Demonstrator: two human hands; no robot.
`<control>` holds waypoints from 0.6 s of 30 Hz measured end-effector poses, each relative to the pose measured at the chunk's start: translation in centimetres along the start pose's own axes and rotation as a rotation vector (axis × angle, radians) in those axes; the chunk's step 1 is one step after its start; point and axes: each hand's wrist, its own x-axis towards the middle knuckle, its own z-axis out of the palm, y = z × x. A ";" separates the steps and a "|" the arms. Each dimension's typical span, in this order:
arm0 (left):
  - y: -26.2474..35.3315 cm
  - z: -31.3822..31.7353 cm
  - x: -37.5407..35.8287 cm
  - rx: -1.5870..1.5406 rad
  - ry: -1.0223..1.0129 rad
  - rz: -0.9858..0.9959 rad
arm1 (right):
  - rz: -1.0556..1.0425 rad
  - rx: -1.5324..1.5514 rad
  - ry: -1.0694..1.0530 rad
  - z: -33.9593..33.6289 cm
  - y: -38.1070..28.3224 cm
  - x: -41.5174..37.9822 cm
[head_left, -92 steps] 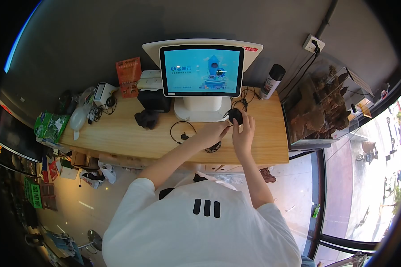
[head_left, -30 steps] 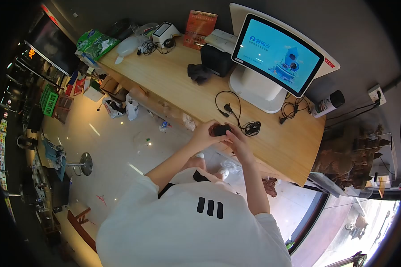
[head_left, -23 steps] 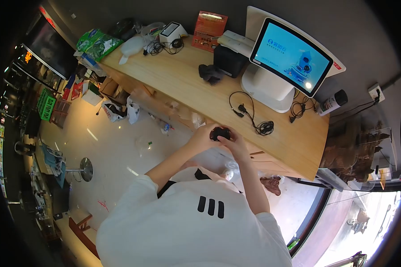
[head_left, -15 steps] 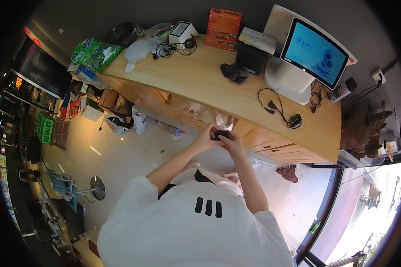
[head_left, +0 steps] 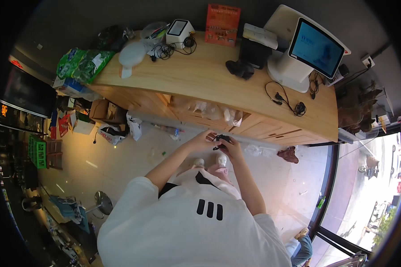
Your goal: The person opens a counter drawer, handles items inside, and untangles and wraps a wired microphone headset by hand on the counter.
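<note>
A small black object (head_left: 223,139), too small to name surely, is between my hands in front of my body, below the counter's front edge. My right hand (head_left: 231,149) is closed around its right side, thumb over it. From the left, my left hand (head_left: 204,141) pinches at it with bent fingers. A dark piece hangs below the object. The wooden counter (head_left: 196,73) stands just beyond, with crumpled clear plastic (head_left: 231,116) in an open compartment.
On the counter are a touchscreen terminal (head_left: 316,49), a loose black cable (head_left: 285,100), a black printer (head_left: 254,51), a red sign (head_left: 223,25) and a green bag (head_left: 82,64). Bags (head_left: 133,127) and a brown crumpled item (head_left: 288,154) lie on the floor. Another person's leg (head_left: 302,251) shows lower right.
My view has shifted, so the counter sits higher and my shoes now show below my hands. My left fingers have shifted on the black object. Another person's leg has come into view.
</note>
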 end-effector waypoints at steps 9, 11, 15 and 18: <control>-7.9 -13.1 8.1 0.834 0.578 0.168 | -0.010 -0.087 -0.072 1.8 -1.5 0.7; -8.4 -14.6 10.3 0.917 0.501 0.003 | -0.016 -0.098 -0.040 1.6 -1.6 0.6; -9.8 -13.8 13.7 0.876 0.505 -0.182 | -0.035 -0.166 -0.021 0.1 -1.8 0.4; -6.2 -12.1 14.2 0.892 0.150 -0.270 | 0.003 -0.135 0.028 -0.5 -2.0 0.1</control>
